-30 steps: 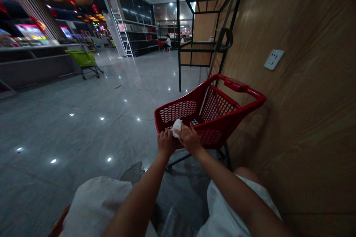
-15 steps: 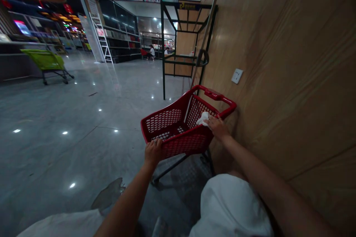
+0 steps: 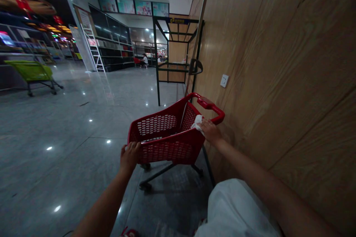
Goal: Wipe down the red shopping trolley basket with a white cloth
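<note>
A red plastic shopping cart (image 3: 169, 148) with lattice sides stands in front of me, its handle end close to the wooden wall. My left hand (image 3: 130, 157) is closed over the near front corner of its basket rim. Near the handle end, my right hand (image 3: 210, 131) presses a white cloth (image 3: 197, 123) against the near rim; its fingers partly cover the cloth. Above that hand runs the red push handle (image 3: 208, 104), which neither hand grips.
The wooden wall (image 3: 250, 81) with a socket (image 3: 224, 80) rises close on my right. Behind the cart stands a dark metal frame (image 3: 158, 66). A green cart (image 3: 30, 72) is at the left. Seated people, shelves and a ladder (image 3: 94, 52) are farther back.
The red cart appears farther left and slightly lower in view, with both hands still on it. My right hand and the cloth have stayed near the handle end of the rim.
</note>
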A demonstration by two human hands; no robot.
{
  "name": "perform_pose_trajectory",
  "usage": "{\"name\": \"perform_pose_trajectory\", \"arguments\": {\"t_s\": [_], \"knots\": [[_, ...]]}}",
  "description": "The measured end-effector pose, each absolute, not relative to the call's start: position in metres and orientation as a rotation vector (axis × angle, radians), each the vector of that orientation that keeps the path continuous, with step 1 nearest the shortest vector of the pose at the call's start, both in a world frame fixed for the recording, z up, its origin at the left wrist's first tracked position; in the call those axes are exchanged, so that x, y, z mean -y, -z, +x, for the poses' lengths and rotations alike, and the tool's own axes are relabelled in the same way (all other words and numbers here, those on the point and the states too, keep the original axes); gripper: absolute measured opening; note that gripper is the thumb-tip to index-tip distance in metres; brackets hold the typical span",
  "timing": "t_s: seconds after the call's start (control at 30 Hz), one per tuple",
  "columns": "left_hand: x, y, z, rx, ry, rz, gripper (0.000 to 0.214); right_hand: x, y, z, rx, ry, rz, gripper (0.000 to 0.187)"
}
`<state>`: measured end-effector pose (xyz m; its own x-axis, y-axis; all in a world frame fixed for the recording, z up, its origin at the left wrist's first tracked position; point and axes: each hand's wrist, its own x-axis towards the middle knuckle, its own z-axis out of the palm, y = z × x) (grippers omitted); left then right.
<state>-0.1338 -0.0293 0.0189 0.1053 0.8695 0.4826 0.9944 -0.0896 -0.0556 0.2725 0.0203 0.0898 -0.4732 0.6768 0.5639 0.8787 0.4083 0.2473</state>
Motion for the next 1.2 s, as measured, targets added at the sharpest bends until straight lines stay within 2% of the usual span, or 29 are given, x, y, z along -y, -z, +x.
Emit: {"name": "perform_pose_trajectory", "arguments": {"t_s": [0.2, 0.4, 0.53, 0.7, 0.9, 1.07, 1.2], "knots": [[0.040, -0.035, -0.123, 1.965, 0.427, -1.939, 0.046, 0.014, -0.093, 0.216, 2.297, 0.686, -1.213, 0.035], [0.057, -0.071, -0.052, 1.739, 0.545, -2.173, 0.055, 0.057, -0.118, 0.167, 2.413, 0.586, -1.175, 0.029], [0.068, -0.091, -0.019, 1.652, 0.607, -2.301, 0.053, 0.086, -0.138, 0.165, 2.424, 0.581, -1.213, 0.024], [0.080, -0.106, 0.011, 1.525, 0.801, -2.502, 0.053, 0.112, -0.150, 0.212, 2.360, 0.624, -1.209, 0.027], [0.094, -0.101, 0.058, 1.369, 1.014, -2.582, 0.040, 0.110, -0.143, 0.234, 2.377, 0.635, -1.172, 0.029], [0.090, -0.089, 0.070, 1.524, 0.937, -2.418, 0.047, 0.095, -0.145, 0.203, 2.553, 0.655, -1.293, 0.033], [0.085, -0.090, 0.065, 1.598, 0.898, -2.374, 0.039, 0.096, -0.153, 0.198, 2.599, 0.677, -1.261, 0.036]]}}
